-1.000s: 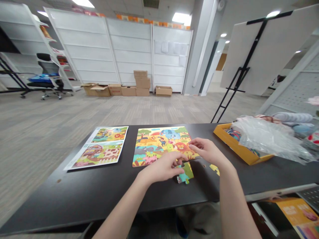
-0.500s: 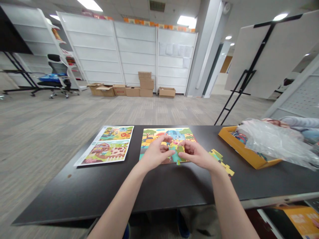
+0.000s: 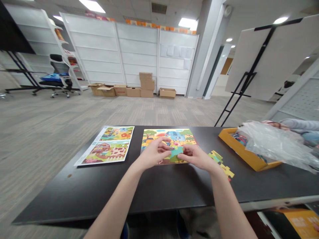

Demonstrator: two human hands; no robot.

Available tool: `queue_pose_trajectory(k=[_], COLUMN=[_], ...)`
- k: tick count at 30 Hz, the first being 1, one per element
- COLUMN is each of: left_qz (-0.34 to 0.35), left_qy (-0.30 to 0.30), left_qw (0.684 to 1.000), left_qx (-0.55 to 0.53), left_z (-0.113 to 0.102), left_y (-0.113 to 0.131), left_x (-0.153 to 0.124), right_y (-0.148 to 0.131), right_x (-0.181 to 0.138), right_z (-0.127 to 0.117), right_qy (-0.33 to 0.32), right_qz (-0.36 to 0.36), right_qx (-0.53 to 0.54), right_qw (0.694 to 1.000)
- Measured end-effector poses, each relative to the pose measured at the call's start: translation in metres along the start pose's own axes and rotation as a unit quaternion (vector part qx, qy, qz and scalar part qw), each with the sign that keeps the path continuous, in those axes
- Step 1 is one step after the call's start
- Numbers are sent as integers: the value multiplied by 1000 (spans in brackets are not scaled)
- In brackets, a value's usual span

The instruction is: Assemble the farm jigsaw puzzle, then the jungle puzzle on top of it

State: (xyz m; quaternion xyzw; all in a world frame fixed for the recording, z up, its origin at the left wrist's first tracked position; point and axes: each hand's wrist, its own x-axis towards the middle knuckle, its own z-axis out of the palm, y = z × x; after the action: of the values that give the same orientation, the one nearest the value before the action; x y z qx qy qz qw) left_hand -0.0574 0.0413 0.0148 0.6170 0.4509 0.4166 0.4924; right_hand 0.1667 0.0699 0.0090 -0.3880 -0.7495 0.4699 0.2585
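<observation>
A colourful animal jigsaw puzzle point(image 3: 171, 136) lies on the black table point(image 3: 99, 189) in front of me. My left hand point(image 3: 152, 154) and my right hand point(image 3: 196, 156) meet over its near edge and pinch a teal and green puzzle piece point(image 3: 176, 152) between their fingertips. Both hands are closed on that piece, held just above the puzzle. A few joined loose pieces point(image 3: 220, 161), yellow and green, lie on the table right of my right wrist.
A printed picture sheet point(image 3: 107, 145) lies left of the puzzle. At the right stands a yellow box point(image 3: 245, 151) with clear plastic wrap point(image 3: 274, 141) over it. A black easel with a white board point(image 3: 246, 76) stands behind the table.
My hands picked a piece off the table near the puzzle's front edge and lifted it over the puzzle. The piece now sits turned, pinched between both hands.
</observation>
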Motion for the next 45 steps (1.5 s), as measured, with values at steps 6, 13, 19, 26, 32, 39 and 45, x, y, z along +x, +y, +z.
queue_pose_trajectory(k=[6, 13, 19, 26, 32, 39, 45], left_qz=[13, 14, 3, -21, -6, -14, -29], left_qy=[10, 25, 197, 217, 182, 171, 167], left_qw=[1000, 1000, 980, 972, 972, 972, 972], left_qx=[-11, -3, 40, 84, 148, 158, 161], left_z=[-3, -8, -50, -54, -42, -44, -44], left_y=[-1, -5, -14, -22, -26, -29, -31], left_x=[0, 2, 4, 3, 4, -2, -6], right_y=[-3, -6, 4, 6, -5, -14, -12], right_x=[-2, -3, 4, 9, 16, 21, 22], right_z=[0, 1, -1, 4, 31, 46, 52], right_qy=[-41, -43, 111, 149, 91, 48, 23], right_qz=[11, 21, -12, -49, -133, -128, -143], right_qx=[11, 12, -121, -251, -239, -271, -275], right_qw=[999, 999, 986, 955, 957, 953, 951])
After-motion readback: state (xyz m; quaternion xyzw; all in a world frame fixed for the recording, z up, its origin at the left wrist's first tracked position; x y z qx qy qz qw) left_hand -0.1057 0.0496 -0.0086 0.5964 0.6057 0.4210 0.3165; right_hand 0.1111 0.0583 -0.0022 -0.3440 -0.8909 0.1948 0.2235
